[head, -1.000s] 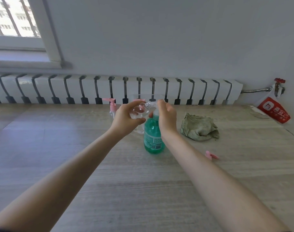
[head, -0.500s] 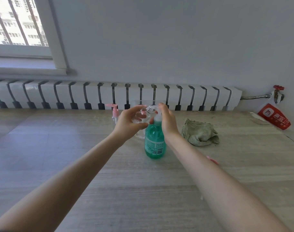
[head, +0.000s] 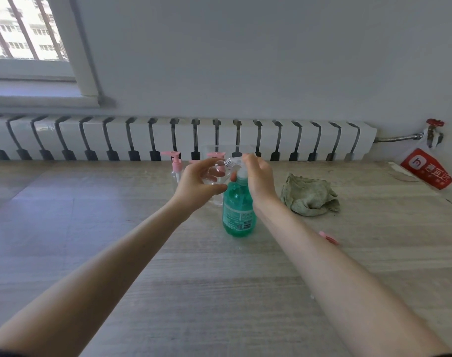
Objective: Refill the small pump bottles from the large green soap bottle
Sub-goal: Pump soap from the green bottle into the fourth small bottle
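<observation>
Over the counter (head: pixel 219 292), clamps left fingers (head: pixel 207 163) round the small clear bottle (head: pixel 215 176), neck tipped for filling, and curls right fingers (head: pixel 251 161) over the green soap bottle's (head: pixel 237 210) pump (head: pixel 241 175).

Home room: white radiator (head: pixel 181 136) under barred window (head: pixel 26 29), wood-look floor (head: pixel 91 228), plain wall (head: pixel 245 60).
</observation>
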The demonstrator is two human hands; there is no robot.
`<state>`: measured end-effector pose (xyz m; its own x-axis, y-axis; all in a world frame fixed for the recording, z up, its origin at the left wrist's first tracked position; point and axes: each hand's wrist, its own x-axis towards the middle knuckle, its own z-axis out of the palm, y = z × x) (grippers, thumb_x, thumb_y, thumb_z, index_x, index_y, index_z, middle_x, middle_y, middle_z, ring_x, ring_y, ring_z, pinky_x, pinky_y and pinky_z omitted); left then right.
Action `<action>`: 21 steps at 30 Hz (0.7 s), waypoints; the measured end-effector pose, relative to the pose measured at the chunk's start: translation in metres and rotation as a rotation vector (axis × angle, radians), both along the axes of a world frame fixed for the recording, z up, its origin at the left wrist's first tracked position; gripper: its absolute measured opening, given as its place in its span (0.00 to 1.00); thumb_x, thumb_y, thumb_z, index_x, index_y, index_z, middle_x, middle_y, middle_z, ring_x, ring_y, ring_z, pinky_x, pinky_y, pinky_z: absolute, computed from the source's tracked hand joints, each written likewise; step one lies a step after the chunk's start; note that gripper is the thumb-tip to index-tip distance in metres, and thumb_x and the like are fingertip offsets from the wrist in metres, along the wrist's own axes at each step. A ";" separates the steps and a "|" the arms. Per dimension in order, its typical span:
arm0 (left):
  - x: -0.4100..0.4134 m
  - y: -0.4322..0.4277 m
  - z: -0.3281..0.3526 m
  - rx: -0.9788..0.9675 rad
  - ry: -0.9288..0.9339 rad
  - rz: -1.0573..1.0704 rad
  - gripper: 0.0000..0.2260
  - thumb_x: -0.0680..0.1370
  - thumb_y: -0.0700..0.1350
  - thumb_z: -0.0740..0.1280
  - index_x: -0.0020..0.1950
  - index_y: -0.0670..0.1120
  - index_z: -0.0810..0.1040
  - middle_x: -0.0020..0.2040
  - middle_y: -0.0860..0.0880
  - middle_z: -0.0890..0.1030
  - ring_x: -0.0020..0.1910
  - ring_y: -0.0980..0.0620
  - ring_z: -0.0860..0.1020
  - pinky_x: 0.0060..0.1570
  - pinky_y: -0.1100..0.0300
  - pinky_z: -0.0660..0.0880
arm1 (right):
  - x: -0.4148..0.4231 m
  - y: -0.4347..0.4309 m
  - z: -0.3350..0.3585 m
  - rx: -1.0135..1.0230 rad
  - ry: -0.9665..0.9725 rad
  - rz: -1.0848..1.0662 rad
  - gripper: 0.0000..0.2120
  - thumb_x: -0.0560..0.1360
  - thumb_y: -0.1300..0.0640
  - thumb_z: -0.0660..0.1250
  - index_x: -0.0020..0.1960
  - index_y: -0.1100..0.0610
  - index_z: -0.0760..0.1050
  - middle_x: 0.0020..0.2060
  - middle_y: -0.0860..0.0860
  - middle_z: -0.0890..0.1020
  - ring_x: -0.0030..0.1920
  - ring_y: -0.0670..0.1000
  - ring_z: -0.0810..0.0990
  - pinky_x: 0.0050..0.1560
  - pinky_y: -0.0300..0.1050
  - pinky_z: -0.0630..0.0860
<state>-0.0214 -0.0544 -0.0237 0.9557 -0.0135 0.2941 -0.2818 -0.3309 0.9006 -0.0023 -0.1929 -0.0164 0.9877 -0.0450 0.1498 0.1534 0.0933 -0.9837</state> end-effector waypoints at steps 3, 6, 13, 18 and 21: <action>0.000 0.000 0.000 0.001 0.005 0.000 0.25 0.68 0.34 0.75 0.63 0.46 0.76 0.51 0.51 0.81 0.51 0.55 0.79 0.52 0.63 0.77 | 0.000 -0.001 0.000 -0.005 -0.010 0.008 0.09 0.76 0.55 0.61 0.42 0.60 0.70 0.28 0.52 0.75 0.23 0.42 0.75 0.26 0.30 0.72; -0.002 0.000 0.001 0.005 0.006 -0.007 0.24 0.68 0.34 0.74 0.63 0.45 0.75 0.49 0.53 0.81 0.49 0.56 0.79 0.49 0.66 0.77 | 0.000 -0.001 0.000 -0.036 -0.024 0.012 0.12 0.77 0.54 0.60 0.36 0.57 0.69 0.24 0.49 0.76 0.23 0.42 0.75 0.27 0.31 0.72; -0.007 -0.001 0.006 -0.034 0.000 -0.020 0.23 0.69 0.34 0.74 0.59 0.53 0.74 0.48 0.53 0.80 0.49 0.57 0.79 0.46 0.68 0.77 | -0.001 0.000 -0.002 -0.098 -0.031 0.065 0.23 0.79 0.40 0.55 0.40 0.57 0.76 0.26 0.49 0.78 0.28 0.46 0.77 0.43 0.44 0.73; -0.008 -0.001 0.012 -0.015 -0.014 -0.010 0.24 0.69 0.33 0.74 0.59 0.53 0.74 0.47 0.55 0.80 0.49 0.58 0.79 0.49 0.66 0.77 | -0.005 0.004 0.003 -0.119 0.030 0.068 0.42 0.64 0.24 0.56 0.56 0.60 0.76 0.38 0.55 0.80 0.43 0.55 0.79 0.58 0.57 0.73; -0.008 0.002 0.015 0.013 -0.026 -0.001 0.25 0.68 0.32 0.74 0.61 0.50 0.75 0.46 0.56 0.80 0.47 0.60 0.79 0.46 0.69 0.76 | -0.007 0.003 0.005 -0.110 0.034 0.079 0.30 0.71 0.32 0.57 0.50 0.59 0.77 0.33 0.53 0.80 0.38 0.53 0.78 0.56 0.56 0.72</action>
<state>-0.0298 -0.0529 -0.0091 0.9476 -0.0187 0.3190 -0.3059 -0.3423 0.8884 -0.0089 -0.1901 -0.0113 0.9921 0.0477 0.1157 0.1161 -0.0049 -0.9932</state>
